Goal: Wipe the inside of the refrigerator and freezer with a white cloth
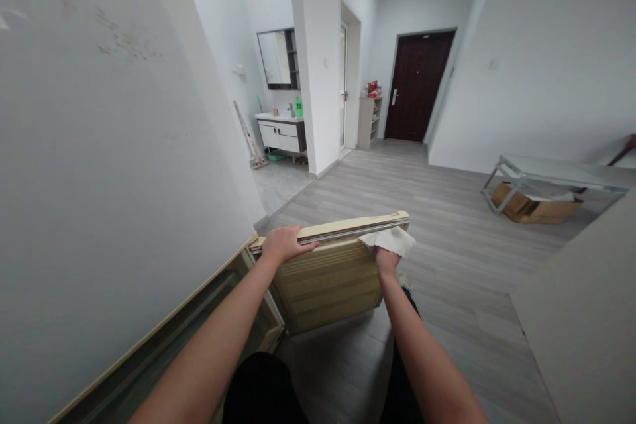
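A cream-yellow appliance door, which looks like a fridge door, stands swung out in front of me with its ribbed inner side towards me. My left hand grips its top edge near the hinge end, thumb stretched along the seal. My right hand presses a white cloth against the upper edge near the free corner; the cloth hides most of its fingers. At lower left is the open cabinet that the door hangs from. Its inside is dark and partly covered by my left arm.
A large white surface with brown marks rises on the left. Ahead are a washbasin cabinet, a mop, a shelf unit and a dark red door. A metal-framed table with a cardboard box stands right.
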`<move>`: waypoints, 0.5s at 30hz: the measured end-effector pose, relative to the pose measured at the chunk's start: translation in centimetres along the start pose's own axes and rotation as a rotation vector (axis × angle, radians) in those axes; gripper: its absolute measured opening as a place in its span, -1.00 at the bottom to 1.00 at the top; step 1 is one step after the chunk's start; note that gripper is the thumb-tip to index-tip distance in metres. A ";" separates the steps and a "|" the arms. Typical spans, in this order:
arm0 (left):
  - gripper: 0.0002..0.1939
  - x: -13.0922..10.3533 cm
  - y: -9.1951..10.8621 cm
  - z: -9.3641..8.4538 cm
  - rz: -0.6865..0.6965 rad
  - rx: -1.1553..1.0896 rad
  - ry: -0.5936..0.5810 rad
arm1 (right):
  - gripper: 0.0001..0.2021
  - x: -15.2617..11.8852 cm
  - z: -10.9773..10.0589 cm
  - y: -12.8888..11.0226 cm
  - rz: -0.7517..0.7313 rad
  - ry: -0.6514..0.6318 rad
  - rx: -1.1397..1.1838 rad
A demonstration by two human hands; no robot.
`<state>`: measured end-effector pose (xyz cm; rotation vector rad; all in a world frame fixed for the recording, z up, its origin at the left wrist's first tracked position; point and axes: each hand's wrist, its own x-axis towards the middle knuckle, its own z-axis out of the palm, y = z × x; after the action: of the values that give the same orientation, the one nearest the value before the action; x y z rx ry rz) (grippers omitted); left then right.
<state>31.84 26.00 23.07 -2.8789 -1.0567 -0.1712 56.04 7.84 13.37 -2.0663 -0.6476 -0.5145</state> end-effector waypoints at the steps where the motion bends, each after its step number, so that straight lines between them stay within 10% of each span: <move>1: -0.17 0.0 0.0 0.0 -0.003 0.001 -0.001 | -0.55 -0.4 0.3 -0.1 0.000 0.004 0.023; 7: -0.19 -0.1 0.3 -0.3 -0.027 -0.007 -0.011 | -0.49 -6.3 3.4 -2.5 -0.023 -0.035 0.413; 15: -0.16 -0.1 0.4 -0.1 -0.021 0.021 0.026 | -0.72 -15.1 6.7 -9.1 -0.341 -0.440 0.589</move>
<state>32.01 25.68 23.16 -2.8398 -1.0786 -0.1973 39.43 13.99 6.95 -1.5115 -1.2568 -0.0260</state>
